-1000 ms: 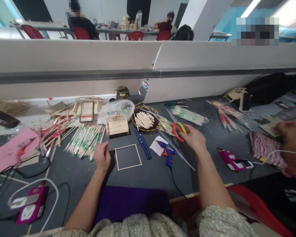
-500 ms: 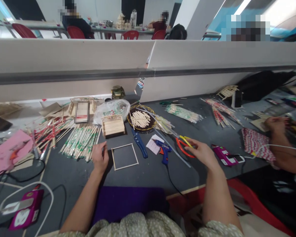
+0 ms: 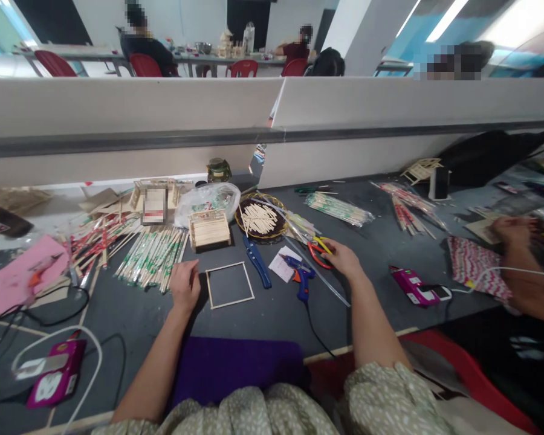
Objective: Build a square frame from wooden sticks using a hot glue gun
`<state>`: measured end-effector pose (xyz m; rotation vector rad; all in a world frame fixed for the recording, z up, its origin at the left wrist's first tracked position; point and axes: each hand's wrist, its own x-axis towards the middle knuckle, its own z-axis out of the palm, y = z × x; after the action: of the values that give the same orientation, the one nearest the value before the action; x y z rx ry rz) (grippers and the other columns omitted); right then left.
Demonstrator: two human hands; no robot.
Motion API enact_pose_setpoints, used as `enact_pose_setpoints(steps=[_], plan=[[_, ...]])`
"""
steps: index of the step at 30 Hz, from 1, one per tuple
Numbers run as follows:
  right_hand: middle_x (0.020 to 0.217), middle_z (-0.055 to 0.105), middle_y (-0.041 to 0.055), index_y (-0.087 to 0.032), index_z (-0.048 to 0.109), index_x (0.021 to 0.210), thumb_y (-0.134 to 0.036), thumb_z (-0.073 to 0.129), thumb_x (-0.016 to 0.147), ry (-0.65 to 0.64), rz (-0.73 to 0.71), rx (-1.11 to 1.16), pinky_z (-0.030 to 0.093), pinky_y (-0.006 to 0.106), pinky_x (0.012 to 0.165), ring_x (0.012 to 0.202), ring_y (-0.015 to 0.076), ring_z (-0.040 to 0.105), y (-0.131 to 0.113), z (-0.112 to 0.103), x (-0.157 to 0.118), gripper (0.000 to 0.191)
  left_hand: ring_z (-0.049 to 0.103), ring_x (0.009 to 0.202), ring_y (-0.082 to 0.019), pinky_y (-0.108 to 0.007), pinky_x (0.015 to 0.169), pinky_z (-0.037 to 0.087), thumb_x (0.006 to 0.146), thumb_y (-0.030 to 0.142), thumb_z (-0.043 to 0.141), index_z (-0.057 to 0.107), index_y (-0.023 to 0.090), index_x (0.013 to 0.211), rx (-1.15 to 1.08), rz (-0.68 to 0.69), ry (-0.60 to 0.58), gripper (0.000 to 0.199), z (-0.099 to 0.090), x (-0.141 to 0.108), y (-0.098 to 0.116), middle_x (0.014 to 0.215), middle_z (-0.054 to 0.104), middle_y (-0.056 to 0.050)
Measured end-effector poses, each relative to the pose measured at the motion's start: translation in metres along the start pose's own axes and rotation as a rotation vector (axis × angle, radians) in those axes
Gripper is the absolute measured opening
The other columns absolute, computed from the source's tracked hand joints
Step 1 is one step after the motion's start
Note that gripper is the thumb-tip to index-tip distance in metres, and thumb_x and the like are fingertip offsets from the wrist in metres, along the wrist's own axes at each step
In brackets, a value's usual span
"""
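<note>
My left hand [image 3: 185, 283] rests on the dark table with its fingers curled in, and nothing shows in it. Just to its right lies a square frame of thin wooden sticks [image 3: 209, 290]. My right hand [image 3: 343, 260] grips scissors [image 3: 318, 252] with red and yellow handles, their blades pointing away toward the basket. Between the hands are a blue cutter tool [image 3: 257, 262], a blue glue gun [image 3: 303, 283] and a white paper [image 3: 280, 269] partly under the gun. A round basket [image 3: 278, 235] of cut sticks sits behind them.
Wrapped chopsticks [image 3: 152, 260] and a small slatted stick model [image 3: 210, 228] lie at left. Clear glue sticks [image 3: 335, 290] extend near my right hand. Magenta power boxes [image 3: 60, 373] stand either side. At far right, another person's arm [image 3: 523, 266] rests. A white partition [image 3: 131, 103] runs behind.
My right hand has moved left and slightly away from me, carrying the scissors closer to the basket and glue gun. My left hand stays beside the stick frame.
</note>
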<state>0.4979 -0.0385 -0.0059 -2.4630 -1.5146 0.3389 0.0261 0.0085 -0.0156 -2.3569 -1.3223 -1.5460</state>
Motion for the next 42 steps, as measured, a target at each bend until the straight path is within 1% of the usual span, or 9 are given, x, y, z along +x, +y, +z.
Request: enact_pose_setpoints(steps=[9,14,18,23,26,29,33,38,42], plan=[[0.113,0.070,0.0114,-0.020,0.063,0.129,-0.022,0.061,0.082,0.040,-0.069,-0.201,0.048,0.031,0.083,0.098,0.0239,0.065,-0.007,0.003,-0.005,0.047,0.061,0.082,-0.020,-0.035,0.075,0.045,0.091,0.011,0.049,0.063,0.018,0.101,-0.010,0.015,-0.005,0.018,0.002,-0.001,-0.002,0.086,0.069,-0.007],[0.110,0.070,0.0119,-0.018,0.067,0.122,-0.020,0.052,0.086,0.105,-0.039,-0.144,0.047,0.031,0.080,0.098,0.0236,0.064,-0.019,-0.005,-0.010,0.039,0.060,0.082,-0.020,-0.034,0.075,0.045,0.092,0.011,0.050,0.064,0.017,0.100,-0.013,0.016,0.006,0.017,0.000,0.002,0.000,0.086,0.069,-0.007],[0.096,0.073,0.0102,-0.020,0.073,0.096,-0.030,0.046,0.089,0.320,0.002,0.110,0.045,0.031,0.074,0.086,0.0230,0.064,-0.050,-0.018,-0.026,0.030,0.059,0.079,-0.020,-0.034,0.073,0.045,0.094,0.015,0.046,0.065,0.018,0.098,-0.011,-0.067,-0.017,0.020,-0.001,0.000,0.000,0.080,0.067,-0.006],[0.062,0.063,0.0071,-0.020,0.064,0.068,-0.050,0.040,0.093,0.384,-0.071,0.179,0.037,0.028,0.061,0.060,0.0183,0.053,-0.106,-0.021,-0.055,0.046,0.060,0.074,-0.019,-0.032,0.070,0.045,0.097,0.025,0.044,0.066,0.017,0.100,0.009,-0.142,-0.006,0.024,0.000,-0.007,-0.005,0.081,0.068,-0.006],[0.065,0.064,0.0059,-0.020,0.063,0.071,-0.046,0.043,0.093,0.288,-0.165,0.191,0.037,0.028,0.062,0.061,0.0183,0.054,-0.135,-0.011,-0.067,0.039,0.062,0.074,-0.019,-0.032,0.071,0.046,0.097,0.033,0.047,0.067,0.017,0.097,0.014,-0.163,-0.007,0.025,0.002,-0.010,-0.008,0.083,0.070,-0.008],[0.101,0.070,0.0090,-0.019,0.064,0.101,-0.025,0.045,0.091,0.184,-0.291,0.212,0.043,0.028,0.075,0.086,0.0205,0.063,-0.159,0.001,-0.076,0.022,0.062,0.073,-0.019,-0.032,0.071,0.046,0.097,0.035,0.048,0.066,0.017,0.101,0.005,-0.164,-0.004,0.026,0.002,-0.011,-0.007,0.082,0.070,-0.008],[0.100,0.070,0.0111,-0.019,0.063,0.097,-0.026,0.042,0.098,-0.085,-0.223,-0.035,0.044,0.030,0.076,0.093,0.0232,0.065,-0.188,0.017,-0.092,0.022,0.061,0.072,-0.019,-0.032,0.071,0.045,0.096,0.029,0.051,0.064,0.016,0.104,-0.045,-0.129,0.015,0.021,0.002,-0.008,-0.003,0.080,0.068,-0.007],[0.116,0.063,0.0191,-0.013,0.055,0.116,-0.030,0.054,0.095,-0.178,-0.176,-0.170,0.046,0.031,0.073,0.097,0.0265,0.066,-0.213,0.033,-0.106,0.028,0.059,0.072,-0.019,-0.032,0.071,0.046,0.094,0.022,0.050,0.064,0.016,0.101,-0.062,-0.099,-0.017,0.017,0.000,-0.001,0.003,0.077,0.065,-0.006],[0.111,0.065,0.0195,-0.010,0.059,0.110,-0.022,0.052,0.093,-0.218,-0.141,-0.130,0.046,0.030,0.077,0.098,0.0258,0.066,-0.210,0.032,-0.107,0.022,0.060,0.075,-0.020,-0.034,0.072,0.047,0.093,0.022,0.050,0.065,0.018,0.098,-0.120,-0.137,-0.074,0.016,-0.005,0.005,0.022,0.078,0.066,-0.006]])
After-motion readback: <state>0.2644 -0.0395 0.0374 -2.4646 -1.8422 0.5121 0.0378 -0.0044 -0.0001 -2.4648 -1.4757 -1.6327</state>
